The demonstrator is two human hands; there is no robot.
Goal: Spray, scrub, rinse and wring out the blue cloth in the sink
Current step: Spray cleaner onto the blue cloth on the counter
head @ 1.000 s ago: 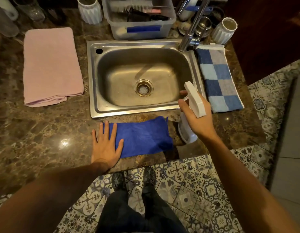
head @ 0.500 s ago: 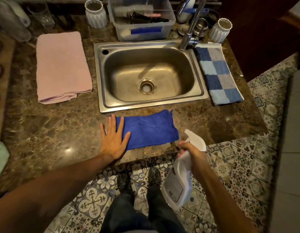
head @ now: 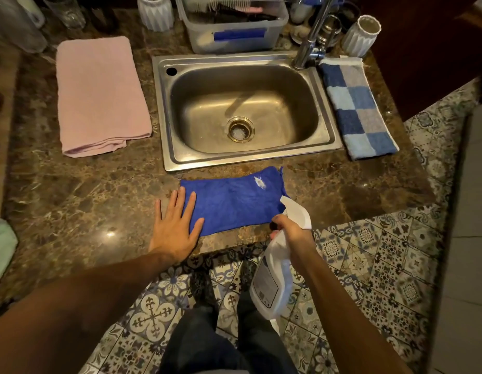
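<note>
Your flat left hand point(head: 177, 230) presses the soft, limp blue microfibre cloth point(head: 234, 201); your right hand point(head: 291, 230) grips the white plastic spray bottle point(head: 272, 287). Pinch the cloth by a corner.

Dim warm light, wide-angle edge distortion

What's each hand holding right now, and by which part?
The right hand grips the white spray bottle at its neck, just below the trigger head. The left hand holds nothing; it presses flat on the blue cloth's left end.
</note>
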